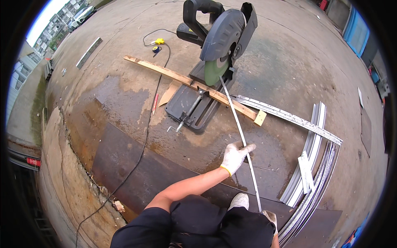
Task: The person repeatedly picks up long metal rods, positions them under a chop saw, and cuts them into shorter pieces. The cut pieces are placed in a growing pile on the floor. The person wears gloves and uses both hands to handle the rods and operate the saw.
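A long thin pale metal strip point(236, 118) slants away from me; its far end is at the green disc point(216, 71) of a cut-off saw point(223, 35). My left hand point(235, 158), in a white glove with a yellow cuff, is closed round the strip about midway. Down by my knee, my gloved right hand point(270, 219) is at the strip's near end, closed, with its fingers partly hidden. Across the saw's black base point(178, 108) lies a wooden batten point(173, 75), next to the clamp screw with its crank handle point(178, 127).
White metal profiles point(304, 165) lie crossed and stacked at the right. A dark sheet point(136, 161) covers wet ground before me. A black cable point(144, 142) runs along the left, near a red pencil-like stick point(155, 104), a tape measure point(156, 49) and a yellow plug point(159, 41).
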A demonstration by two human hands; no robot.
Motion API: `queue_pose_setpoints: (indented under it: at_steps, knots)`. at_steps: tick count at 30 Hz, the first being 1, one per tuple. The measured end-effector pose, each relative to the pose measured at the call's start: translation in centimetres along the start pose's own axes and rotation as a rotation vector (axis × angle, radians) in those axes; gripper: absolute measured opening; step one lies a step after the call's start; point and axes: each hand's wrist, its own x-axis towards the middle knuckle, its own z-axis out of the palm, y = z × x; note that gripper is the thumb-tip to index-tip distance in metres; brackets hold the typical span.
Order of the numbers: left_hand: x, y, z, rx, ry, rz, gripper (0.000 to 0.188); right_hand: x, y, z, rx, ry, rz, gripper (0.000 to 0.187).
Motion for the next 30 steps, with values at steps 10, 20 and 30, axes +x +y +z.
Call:
queue_pose_setpoints:
  at_steps: [10, 20, 30]
  knots:
    - [-0.4, 0.1, 0.1, -0.107, 0.041, -0.038, 0.026, -0.3, -0.8, 1.1, -0.055, 0.135, -0.094, 0.02]
    - [0.0, -0.9, 0.8, -0.253, 0.017, 0.034, 0.017, -1.3, -2.0, 3.9, -0.36, 0.533, -0.079, 0.016]
    - [0.2, 0.0, 0.7, -0.319, 0.058, -0.05, 0.02, -1.3, -3.6, 4.8, -0.32, 0.545, -0.146, 0.021]
